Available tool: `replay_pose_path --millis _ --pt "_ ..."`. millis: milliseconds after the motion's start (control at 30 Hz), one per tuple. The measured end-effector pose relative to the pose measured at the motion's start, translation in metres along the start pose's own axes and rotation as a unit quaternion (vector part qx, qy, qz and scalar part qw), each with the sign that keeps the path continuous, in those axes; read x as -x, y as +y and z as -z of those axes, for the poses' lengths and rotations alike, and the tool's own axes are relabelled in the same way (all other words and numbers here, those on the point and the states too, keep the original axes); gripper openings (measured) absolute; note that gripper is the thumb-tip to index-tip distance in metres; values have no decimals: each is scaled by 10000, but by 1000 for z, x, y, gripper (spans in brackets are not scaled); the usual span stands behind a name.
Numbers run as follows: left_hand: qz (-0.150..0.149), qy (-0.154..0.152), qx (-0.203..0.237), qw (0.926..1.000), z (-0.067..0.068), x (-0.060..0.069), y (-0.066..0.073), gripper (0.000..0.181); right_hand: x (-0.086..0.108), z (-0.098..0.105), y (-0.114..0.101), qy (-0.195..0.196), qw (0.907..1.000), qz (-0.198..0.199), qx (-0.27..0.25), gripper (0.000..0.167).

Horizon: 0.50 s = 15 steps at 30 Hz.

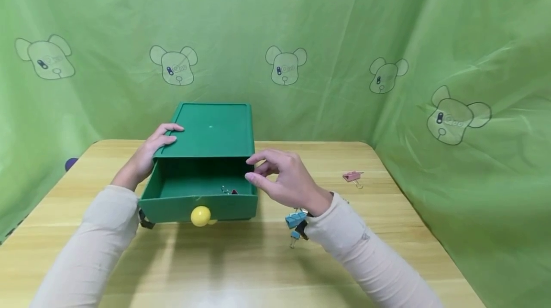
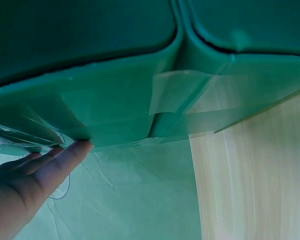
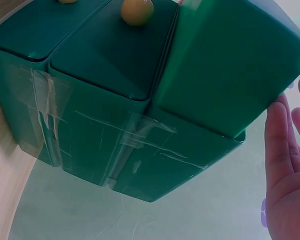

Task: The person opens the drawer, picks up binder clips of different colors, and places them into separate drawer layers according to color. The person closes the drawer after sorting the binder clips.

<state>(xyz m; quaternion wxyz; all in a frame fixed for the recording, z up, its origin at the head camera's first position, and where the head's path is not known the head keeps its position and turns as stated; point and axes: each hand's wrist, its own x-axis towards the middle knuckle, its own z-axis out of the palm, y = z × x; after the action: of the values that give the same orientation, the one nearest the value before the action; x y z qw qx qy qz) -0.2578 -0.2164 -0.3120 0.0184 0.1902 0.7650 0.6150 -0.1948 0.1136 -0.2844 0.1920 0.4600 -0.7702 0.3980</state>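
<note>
Drawer (image 1: 172, 208), centre-left, seems light, stiff; hold by knob (image 1: 200, 216). Left hand (image 1: 148, 152), fingers extended, touches casing (image 1: 215, 128); right hand (image 1: 286, 176) has fingers parted.

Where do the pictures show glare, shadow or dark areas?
Head view: pale glare on the near tabletop, soft shadows below the open drawer; left wrist view: the green drawer unit darkens toward the top left; right wrist view: pale streaks mark the clear tape.
</note>
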Motion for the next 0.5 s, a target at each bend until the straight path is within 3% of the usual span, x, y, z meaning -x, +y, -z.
replay_pose_path --millis 500 --pt "22 36 26 10000 0 0 0 25 4 13 11 257 9994 -203 96 18"
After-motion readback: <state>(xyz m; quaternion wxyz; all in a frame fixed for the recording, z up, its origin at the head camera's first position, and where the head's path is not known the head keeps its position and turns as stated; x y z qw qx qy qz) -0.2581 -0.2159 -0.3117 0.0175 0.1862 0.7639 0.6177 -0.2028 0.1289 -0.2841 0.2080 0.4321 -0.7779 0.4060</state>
